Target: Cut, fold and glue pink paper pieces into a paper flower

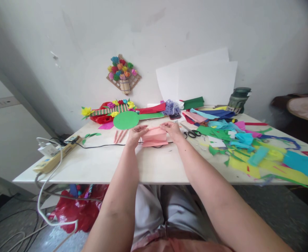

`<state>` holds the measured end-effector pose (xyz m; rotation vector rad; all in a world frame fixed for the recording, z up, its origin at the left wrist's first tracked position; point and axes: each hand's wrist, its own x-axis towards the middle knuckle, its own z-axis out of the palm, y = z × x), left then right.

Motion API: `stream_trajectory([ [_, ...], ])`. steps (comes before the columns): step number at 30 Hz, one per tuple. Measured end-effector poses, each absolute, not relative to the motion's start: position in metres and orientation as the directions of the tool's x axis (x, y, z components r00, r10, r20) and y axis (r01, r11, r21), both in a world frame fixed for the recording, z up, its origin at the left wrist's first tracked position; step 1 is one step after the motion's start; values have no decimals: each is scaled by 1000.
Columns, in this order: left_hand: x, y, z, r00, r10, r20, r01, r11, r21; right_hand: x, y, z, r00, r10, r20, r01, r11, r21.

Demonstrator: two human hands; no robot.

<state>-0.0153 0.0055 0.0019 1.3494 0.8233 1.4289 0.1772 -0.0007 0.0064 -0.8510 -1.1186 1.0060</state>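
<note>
1. While both hands meet at the middle of the table [154, 168], they pinch one folded pink paper [154, 136] between them, the left hand [135, 134] on its left edge and the right hand [172, 129] on its right, seemingly to keep the fold flat.
2. One pair of scissors [193, 133] lies just right of the right hand, within easy reach.
3. Three pink paper rolls [120, 135] lie left of the left hand.
4. One green paper circle [125, 120] sits behind them.

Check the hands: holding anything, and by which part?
Both hold a folded pink paper piece on the table: left hand at its left edge, right hand at its upper right edge.
</note>
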Motion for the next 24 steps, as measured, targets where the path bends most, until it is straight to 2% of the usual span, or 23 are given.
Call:
stream_trajectory([
  [3, -17, 3, 5, 91, 941, 326, -107, -316, 943, 178, 0, 5, 109, 932, 344, -161, 358, -920],
  [7, -16, -3, 11, 84, 924, 374, 104, -381, 919, 177, 2, 3, 72, 930, 362, -117, 368, -922],
  [11, -14, -4, 12, 104, 902, 419, 330, -429, 841, 175, 4, 0, 56, 922, 383, -89, 386, -918],
  [16, -12, 5, 6, 182, 854, 487, 508, -506, 698, 172, 4, -1, 48, 914, 404, -69, 406, -911],
  [19, -11, 6, 6, 187, 853, 486, 576, -497, 650, 171, 2, 0, 47, 917, 397, -89, 400, -912],
  [24, -10, 2, 11, 176, 868, 465, 612, -466, 639, 170, 0, 1, 20, 923, 385, -143, 384, -912],
])
